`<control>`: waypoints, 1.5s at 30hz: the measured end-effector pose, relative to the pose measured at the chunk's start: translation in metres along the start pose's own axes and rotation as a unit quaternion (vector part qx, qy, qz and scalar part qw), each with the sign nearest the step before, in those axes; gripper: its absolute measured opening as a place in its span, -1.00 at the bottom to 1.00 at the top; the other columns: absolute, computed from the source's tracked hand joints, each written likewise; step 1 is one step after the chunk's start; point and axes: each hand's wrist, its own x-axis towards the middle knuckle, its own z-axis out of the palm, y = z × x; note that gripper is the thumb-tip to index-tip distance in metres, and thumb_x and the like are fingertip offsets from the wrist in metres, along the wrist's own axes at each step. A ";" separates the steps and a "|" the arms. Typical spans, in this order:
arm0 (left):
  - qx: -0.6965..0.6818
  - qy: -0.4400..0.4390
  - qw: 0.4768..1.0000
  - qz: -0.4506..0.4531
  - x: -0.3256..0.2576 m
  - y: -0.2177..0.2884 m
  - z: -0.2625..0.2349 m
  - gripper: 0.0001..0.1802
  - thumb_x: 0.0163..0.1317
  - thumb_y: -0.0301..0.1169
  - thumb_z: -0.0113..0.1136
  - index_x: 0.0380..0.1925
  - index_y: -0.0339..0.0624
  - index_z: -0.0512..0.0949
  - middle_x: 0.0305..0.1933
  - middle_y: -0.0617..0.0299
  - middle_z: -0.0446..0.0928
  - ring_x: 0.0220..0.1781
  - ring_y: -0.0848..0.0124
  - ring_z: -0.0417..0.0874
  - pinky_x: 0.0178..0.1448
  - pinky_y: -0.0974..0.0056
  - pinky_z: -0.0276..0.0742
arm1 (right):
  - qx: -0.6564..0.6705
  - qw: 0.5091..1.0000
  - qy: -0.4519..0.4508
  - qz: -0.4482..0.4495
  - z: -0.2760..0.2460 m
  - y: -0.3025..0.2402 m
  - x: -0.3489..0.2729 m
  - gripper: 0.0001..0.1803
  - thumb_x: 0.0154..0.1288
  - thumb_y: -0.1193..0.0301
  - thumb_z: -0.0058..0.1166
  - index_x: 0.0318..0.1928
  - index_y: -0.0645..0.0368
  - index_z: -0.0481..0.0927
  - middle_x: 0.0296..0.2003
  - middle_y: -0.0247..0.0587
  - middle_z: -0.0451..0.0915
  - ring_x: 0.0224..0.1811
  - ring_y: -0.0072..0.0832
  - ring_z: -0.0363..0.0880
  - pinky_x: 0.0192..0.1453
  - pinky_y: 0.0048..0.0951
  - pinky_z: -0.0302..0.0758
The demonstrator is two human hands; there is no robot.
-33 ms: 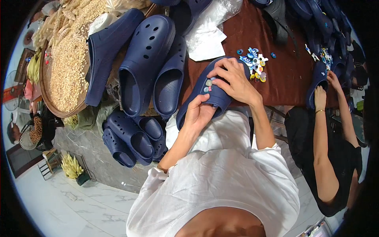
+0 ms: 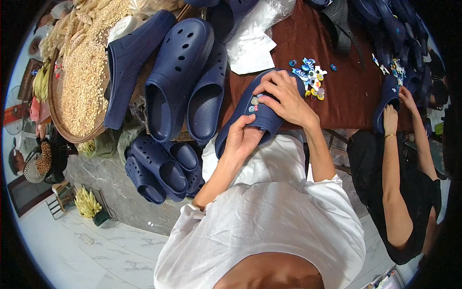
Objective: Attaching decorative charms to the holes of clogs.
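My left hand [image 2: 243, 139] grips the navy clog [image 2: 270, 121] by its opening, fingers tucked inside, thumb on top beside the small charms [image 2: 253, 109]. The clog lies aslant across the near edge of the brown-covered worktop [image 2: 346, 106]. My right hand [image 2: 288, 98] bends over the toe; I cannot tell whether its fingers pinch anything. Against the earlier frame I see no change: hands, clog and the loose pile of charms [image 2: 313, 77] beyond sit just as they did.
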 end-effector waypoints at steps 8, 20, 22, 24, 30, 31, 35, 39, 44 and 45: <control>-0.018 -0.007 1.000 -0.005 0.003 -0.001 -0.003 -0.37 0.08 -0.66 0.10 0.23 -0.34 0.27 0.22 0.02 0.42 0.30 0.14 0.44 0.49 0.01 0.25 | 0.103 0.994 0.014 0.022 0.001 0.003 0.003 -0.83 0.17 0.34 0.22 -0.32 0.14 0.54 -0.27 -0.29 0.52 -0.09 -0.29 0.44 0.10 -0.28 0.27; -0.010 0.037 0.999 -0.007 -0.001 0.005 0.002 -0.47 0.17 -0.57 0.19 0.17 -0.30 0.33 0.19 0.03 0.46 0.27 0.15 0.47 0.45 -0.01 0.31 | 0.031 0.940 0.303 0.156 0.001 0.057 -0.022 -0.87 0.33 0.46 0.10 -0.17 0.24 0.55 -0.26 -0.11 0.54 -0.17 -0.24 0.54 -0.04 -0.32 0.44; -0.014 0.045 0.999 -0.004 -0.003 0.005 0.003 -0.49 0.18 -0.56 0.21 0.15 -0.25 0.34 0.19 0.05 0.46 0.25 0.17 0.48 0.41 0.01 0.35 | 0.019 0.937 0.291 0.190 0.000 0.078 -0.027 -0.85 0.36 0.41 0.07 -0.15 0.21 0.56 -0.24 -0.11 0.54 -0.14 -0.20 0.54 -0.02 -0.26 0.43; -0.012 0.051 0.999 -0.001 -0.005 0.002 0.004 -0.48 0.18 -0.56 0.20 0.16 -0.24 0.34 0.19 0.06 0.46 0.25 0.18 0.48 0.41 0.01 0.36 | -0.026 0.941 0.285 0.183 0.000 0.087 -0.035 -0.85 0.36 0.41 0.07 -0.14 0.20 0.57 -0.24 -0.11 0.54 -0.14 -0.20 0.54 -0.02 -0.25 0.43; 0.007 0.045 0.999 -0.010 -0.008 0.000 0.005 -0.47 0.19 -0.58 0.18 0.19 -0.24 0.31 0.18 0.10 0.46 0.26 0.19 0.48 0.40 0.04 0.38 | 0.064 0.973 0.205 0.089 -0.016 0.018 -0.013 -0.87 0.29 0.47 0.10 -0.18 0.17 0.65 -0.21 -0.15 0.58 -0.05 -0.18 0.53 0.10 -0.27 0.42; 0.018 0.036 0.999 -0.011 -0.009 -0.001 0.006 -0.46 0.20 -0.58 0.18 0.20 -0.24 0.31 0.18 0.11 0.46 0.26 0.20 0.48 0.40 0.05 0.38 | 0.057 0.987 0.147 0.026 -0.015 0.011 -0.011 -0.83 0.26 0.46 0.12 -0.14 0.16 0.65 -0.16 -0.18 0.57 -0.03 -0.20 0.52 0.12 -0.28 0.39; 0.028 0.034 0.999 0.015 -0.009 -0.007 0.006 -0.43 0.20 -0.59 0.12 0.25 -0.31 0.25 0.23 0.02 0.43 0.29 0.16 0.47 0.43 0.01 0.35 | 0.021 0.999 0.031 -0.025 0.000 -0.012 -0.007 -0.79 0.28 0.37 0.12 -0.10 0.08 0.66 -0.06 -0.24 0.53 0.09 -0.28 0.44 0.22 -0.20 0.27; 0.032 0.031 0.999 0.000 -0.006 -0.003 0.008 -0.42 0.20 -0.61 0.10 0.25 -0.30 0.25 0.24 0.04 0.42 0.30 0.19 0.46 0.45 0.04 0.34 | 0.034 0.999 -0.009 -0.032 0.004 -0.006 -0.005 -0.79 0.33 0.29 0.07 -0.12 0.04 0.66 -0.05 -0.26 0.52 0.18 -0.33 0.35 0.28 -0.16 0.18; 0.024 0.006 0.999 -0.021 0.000 0.001 0.002 -0.43 0.17 -0.61 0.13 0.22 -0.28 0.28 0.18 0.10 0.44 0.26 0.24 0.48 0.41 0.09 0.37 | 0.041 0.999 -0.007 -0.017 0.007 -0.003 -0.003 -0.81 0.32 0.27 0.08 -0.18 0.06 0.64 -0.07 -0.28 0.50 0.16 -0.33 0.36 0.26 -0.20 0.16; 0.023 0.006 1.000 -0.018 0.001 0.001 0.001 -0.42 0.16 -0.61 0.13 0.22 -0.29 0.28 0.18 0.09 0.44 0.25 0.24 0.48 0.41 0.09 0.37 | 0.048 0.999 -0.015 -0.012 0.008 -0.003 -0.003 -0.83 0.31 0.29 0.10 -0.20 0.07 0.62 -0.06 -0.27 0.49 0.14 -0.33 0.37 0.26 -0.23 0.14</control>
